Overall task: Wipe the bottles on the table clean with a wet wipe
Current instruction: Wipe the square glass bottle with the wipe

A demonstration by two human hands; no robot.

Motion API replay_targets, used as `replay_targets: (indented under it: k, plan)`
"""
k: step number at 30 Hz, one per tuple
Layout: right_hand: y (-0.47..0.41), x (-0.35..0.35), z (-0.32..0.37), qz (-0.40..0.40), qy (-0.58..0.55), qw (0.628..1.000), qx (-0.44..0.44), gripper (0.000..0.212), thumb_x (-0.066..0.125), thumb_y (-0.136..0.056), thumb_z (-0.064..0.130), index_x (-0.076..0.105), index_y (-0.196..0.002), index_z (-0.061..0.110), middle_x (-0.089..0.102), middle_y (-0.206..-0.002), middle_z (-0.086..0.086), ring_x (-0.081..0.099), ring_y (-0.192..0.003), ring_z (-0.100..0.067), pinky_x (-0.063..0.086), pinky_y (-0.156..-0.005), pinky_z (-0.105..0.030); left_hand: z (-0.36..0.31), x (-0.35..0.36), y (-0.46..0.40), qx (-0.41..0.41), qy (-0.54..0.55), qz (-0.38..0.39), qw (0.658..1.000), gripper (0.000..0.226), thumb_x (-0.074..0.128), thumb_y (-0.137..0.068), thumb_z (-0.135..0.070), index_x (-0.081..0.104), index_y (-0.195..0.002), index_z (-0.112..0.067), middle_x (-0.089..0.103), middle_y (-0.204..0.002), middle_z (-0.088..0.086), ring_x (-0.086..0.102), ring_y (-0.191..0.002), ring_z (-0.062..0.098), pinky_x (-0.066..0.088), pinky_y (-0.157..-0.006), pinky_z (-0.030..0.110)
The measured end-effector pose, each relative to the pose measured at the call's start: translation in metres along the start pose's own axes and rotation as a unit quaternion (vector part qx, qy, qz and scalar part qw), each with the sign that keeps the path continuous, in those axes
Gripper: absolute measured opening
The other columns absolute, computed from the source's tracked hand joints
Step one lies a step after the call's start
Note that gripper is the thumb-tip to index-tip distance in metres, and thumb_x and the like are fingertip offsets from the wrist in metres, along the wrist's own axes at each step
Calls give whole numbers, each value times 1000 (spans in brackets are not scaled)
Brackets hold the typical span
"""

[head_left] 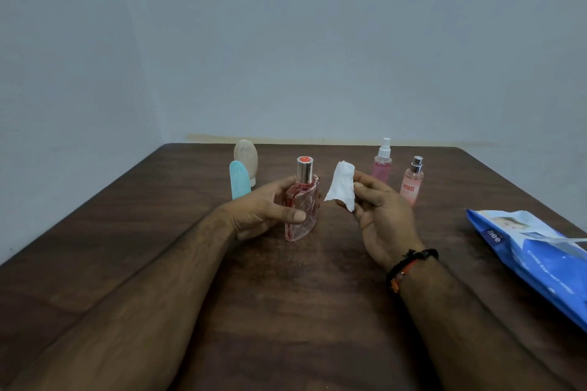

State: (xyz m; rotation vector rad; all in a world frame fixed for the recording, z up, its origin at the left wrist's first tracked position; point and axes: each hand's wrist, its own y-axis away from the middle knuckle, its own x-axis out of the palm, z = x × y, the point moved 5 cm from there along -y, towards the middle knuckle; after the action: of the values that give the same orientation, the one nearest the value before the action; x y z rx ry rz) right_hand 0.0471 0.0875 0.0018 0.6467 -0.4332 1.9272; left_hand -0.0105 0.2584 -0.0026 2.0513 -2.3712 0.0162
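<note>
Left hand (263, 209): fingers and thumb wrapped round the perfume bottle (301, 203), holding it upright just above the desk (301, 311).
Right hand (381, 216): fingers pinching a crumpled white wipe (341, 184), just beside the bottle, not touching it.
Far left: teal bottle (239, 179) before a beige bottle (247, 157).
Far right: pink spray bottle (382, 162), labelled pink bottle (412, 182).
Right edge: blue wipes pack (536, 260).

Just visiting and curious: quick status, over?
Left hand grips pink glass bottle, held upright. Right hand pinches wet wipe, not touching bottle. Nothing between them.
</note>
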Motion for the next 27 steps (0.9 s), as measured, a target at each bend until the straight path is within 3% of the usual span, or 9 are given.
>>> replay_targets:
  k: [2, 4, 8, 11, 14, 18, 22, 24, 27]
  plan:
    - [0, 3, 0, 17, 3, 1000, -2, 28, 43, -97, -7, 63, -116, -1, 72, -107, -17, 74, -89, -22, 62, -73, -29, 0, -1, 3, 1, 13, 1, 1000, 63, 70, -69, 9, 58, -125, -18, 72, -112, 3, 67, -107, 18, 55, -90, 27]
    - [1, 4, 0, 28, 9, 1000, -5, 29, 43, -97, -7, 62, -118, -2, 72, -109, -17, 74, -89, -22, 61, -71, -28, 1, -2, 5, 3, 20, 7, 1000, 62, 63, -70, 13, 58, -125, -16, 73, -110, 2, 68, -105, 17, 55, -91, 27]
    - [3, 6, 0, 43, 4, 999, -3, 30, 42, -98, -6, 62, -120, -2, 73, -109, -16, 74, -91, -22, 62, -73, -29, 1, -7, 7, -7, 25, 8, 1000, 65, 63, -69, 16, 58, -125, -16, 73, -112, 2, 68, -108, 18, 55, -91, 28]
    - [5, 8, 2, 45, 12, 999, -14, 29, 44, -97, -7, 63, -117, 1, 74, -106, -13, 74, -92, -22, 62, -75, -29, 3, -8, 7, -6, 3, 0, 1000, 76, 68, -66, 17, 54, -135, -11, 67, -127, 11, 62, -121, 25, 52, -98, 35]
    - [6, 7, 6, 18, 91, 991, -98, 31, 52, -93, -9, 70, -109, 11, 76, -102, -2, 72, -97, -17, 60, -83, -30, 3, -8, 7, 5, -18, -26, 999, 79, 72, -63, 16, 54, -136, -10, 63, -132, 16, 61, -122, 27, 52, -99, 37]
    - [15, 8, 19, -20, 275, 917, -289, 31, 61, -92, -4, 71, -113, 17, 73, -109, 2, 68, -104, -7, 55, -91, -25, -1, -2, 8, 27, -37, -67, 997, 75, 77, -59, 9, 58, -129, -9, 66, -121, 13, 62, -112, 25, 53, -99, 38]
    - [35, 23, 27, -2, 388, 776, -497, 23, 66, -91, -3, 74, -110, 7, 70, -109, -6, 67, -105, -14, 55, -89, -28, -3, 7, 8, 29, -30, -51, 998, 71, 77, -63, 5, 59, -130, -12, 64, -129, 18, 61, -121, 31, 50, -104, 44]
    - [42, 29, 23, -2, 417, 729, -543, 26, 67, -89, -7, 74, -111, 5, 69, -113, -7, 67, -106, -16, 54, -91, -27, -4, 15, 7, 35, -18, -31, 999, 70, 76, -66, 4, 57, -132, -10, 65, -129, 18, 62, -121, 33, 49, -105, 47]
    - [43, 34, 18, 20, 460, 687, -563, 37, 65, -85, -16, 72, -115, 5, 64, -117, -12, 64, -107, -24, 55, -92, -31, -4, 25, 5, 51, 29, 0, 998, 68, 75, -69, 5, 57, -133, -6, 66, -125, 19, 63, -116, 33, 50, -102, 46]
